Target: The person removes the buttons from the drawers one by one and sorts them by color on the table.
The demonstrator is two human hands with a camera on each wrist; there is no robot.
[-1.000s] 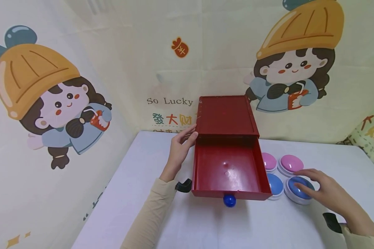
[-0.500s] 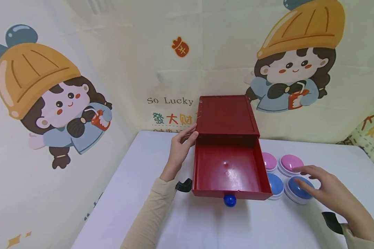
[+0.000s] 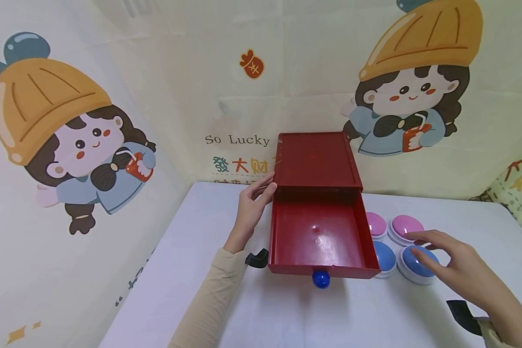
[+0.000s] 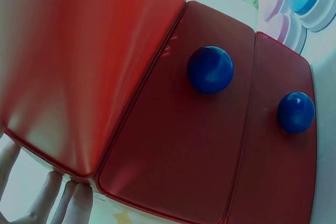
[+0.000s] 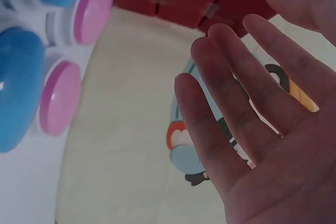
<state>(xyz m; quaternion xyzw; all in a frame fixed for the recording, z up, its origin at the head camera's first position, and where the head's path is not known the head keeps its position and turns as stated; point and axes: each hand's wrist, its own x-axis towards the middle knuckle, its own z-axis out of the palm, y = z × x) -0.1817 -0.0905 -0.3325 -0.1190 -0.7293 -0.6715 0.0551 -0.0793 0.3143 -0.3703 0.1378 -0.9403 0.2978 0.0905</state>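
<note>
A red drawer box (image 3: 315, 162) stands mid-table with its top drawer (image 3: 313, 237) pulled out; a blue round knob (image 3: 321, 279) sits on the drawer's front. Nothing lies inside that drawer. My left hand (image 3: 250, 212) rests against the box's left side, thumb at the front corner; in the left wrist view its fingertips (image 4: 79, 203) meet the box's edge. Over a blue push button (image 3: 419, 261) my right hand (image 3: 465, 268) hovers, fingers spread and holding nothing. A pink push button (image 3: 406, 227) is just behind, near the index fingertip.
Another pink button (image 3: 376, 224) and blue button (image 3: 384, 256) stand close to the box's right side, partly hidden by the drawer. Two lower drawer fronts with blue knobs (image 4: 210, 70) show in the left wrist view. A printed cloth (image 3: 226, 96) hangs behind the table.
My right hand has shifted very slightly over the blue button, its thumb lifting a little. The left hand and the red drawer box stay as they were.
</note>
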